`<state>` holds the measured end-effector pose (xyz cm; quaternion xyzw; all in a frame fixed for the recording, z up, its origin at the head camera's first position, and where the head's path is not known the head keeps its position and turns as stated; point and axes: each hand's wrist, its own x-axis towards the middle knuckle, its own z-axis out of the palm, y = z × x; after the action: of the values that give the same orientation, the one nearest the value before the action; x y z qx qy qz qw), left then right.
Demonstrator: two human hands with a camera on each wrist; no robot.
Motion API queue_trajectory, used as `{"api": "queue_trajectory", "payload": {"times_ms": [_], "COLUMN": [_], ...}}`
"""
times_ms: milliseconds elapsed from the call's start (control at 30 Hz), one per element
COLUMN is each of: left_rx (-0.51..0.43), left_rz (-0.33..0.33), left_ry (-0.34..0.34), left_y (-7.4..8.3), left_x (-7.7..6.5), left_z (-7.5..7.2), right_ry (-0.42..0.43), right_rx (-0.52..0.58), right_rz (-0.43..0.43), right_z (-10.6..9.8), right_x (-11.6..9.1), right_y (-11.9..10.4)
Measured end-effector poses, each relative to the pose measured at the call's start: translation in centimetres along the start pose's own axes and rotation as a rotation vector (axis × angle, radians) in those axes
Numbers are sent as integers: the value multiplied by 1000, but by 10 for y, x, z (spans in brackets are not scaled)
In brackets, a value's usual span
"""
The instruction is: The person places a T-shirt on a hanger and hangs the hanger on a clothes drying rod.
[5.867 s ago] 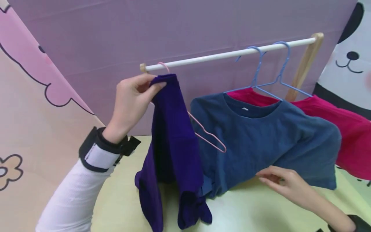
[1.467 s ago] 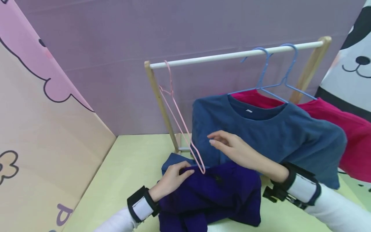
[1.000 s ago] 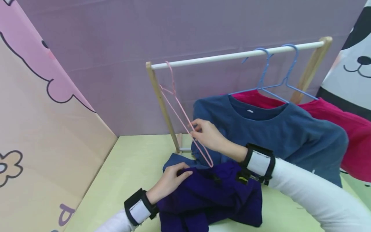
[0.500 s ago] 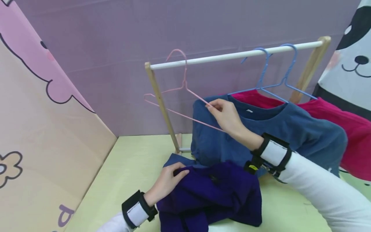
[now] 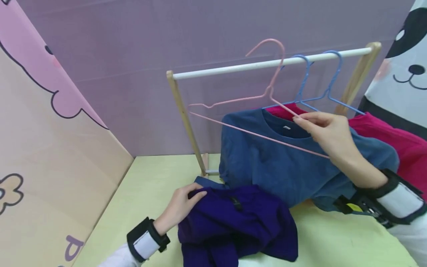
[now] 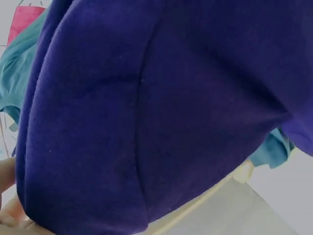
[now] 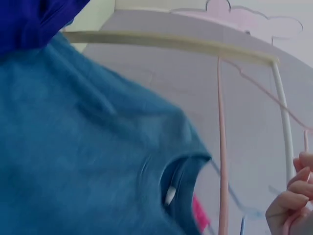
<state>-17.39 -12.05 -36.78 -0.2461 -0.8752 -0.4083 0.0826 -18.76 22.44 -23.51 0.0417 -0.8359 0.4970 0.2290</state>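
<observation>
My right hand (image 5: 333, 137) pinches one arm of a bare pink hanger (image 5: 240, 99) between thumb and fingers. The hanger is raised in front of the rack, its hook tip above the rail. In the right wrist view, the curled fingers (image 7: 293, 196) hold the hanger's thin bar (image 7: 222, 147). Lower down, my left hand (image 5: 180, 205) pinches the upper left edge of a dark purple garment (image 5: 240, 226), which lies bunched on the table with a black label showing. That garment (image 6: 146, 107) fills most of the left wrist view and hides much of the hand.
A clothes rack with a white rail (image 5: 220, 71) and wooden posts (image 5: 186, 122) stands on the pale yellow table (image 5: 156, 174). On blue hangers (image 5: 304, 78) at its right hang a blue T-shirt (image 5: 263, 167) and a crimson garment (image 5: 370, 128). Printed side walls flank the table.
Earlier, my left hand lowered the purple garment onto the table. My right hand then took the pink hanger from the rail's left end and carried it right, turning it broadside.
</observation>
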Motion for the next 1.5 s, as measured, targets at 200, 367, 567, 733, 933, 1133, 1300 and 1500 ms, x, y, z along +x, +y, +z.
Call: {"api": "queue_trajectory", "payload": {"times_ms": [200,367,567,733,933,1133,1300,1500], "left_rx": [37,37,28,20,0,-29,-64,-56], "left_rz": [59,62,29,15,55,108,133,170], "left_ry": [17,-3,-5,16,12,-34,-130,-182], "left_y": [0,-1,-3,-1,-1,-2,-1,0], "left_x": [3,2,1,2,1,1,1,1], "left_z": [-9,-13,-15,-17,-18,-19,-19,-19], "right_ry": [-23,-54,-112,-172,-231,-255,-290,-334], "right_rx": [-68,-145,-191,-171,-162,-111,-94,-67], "right_rz": [73,81,104,92,51,-24,-36,-60], "right_z": [-31,-45,-60,-72,-75,-62,-54,-46], "right_x": [-18,-33,-46,-53,-59,-62,-64,-66], "right_y": [25,46,67,79,90,95,96,97]}}
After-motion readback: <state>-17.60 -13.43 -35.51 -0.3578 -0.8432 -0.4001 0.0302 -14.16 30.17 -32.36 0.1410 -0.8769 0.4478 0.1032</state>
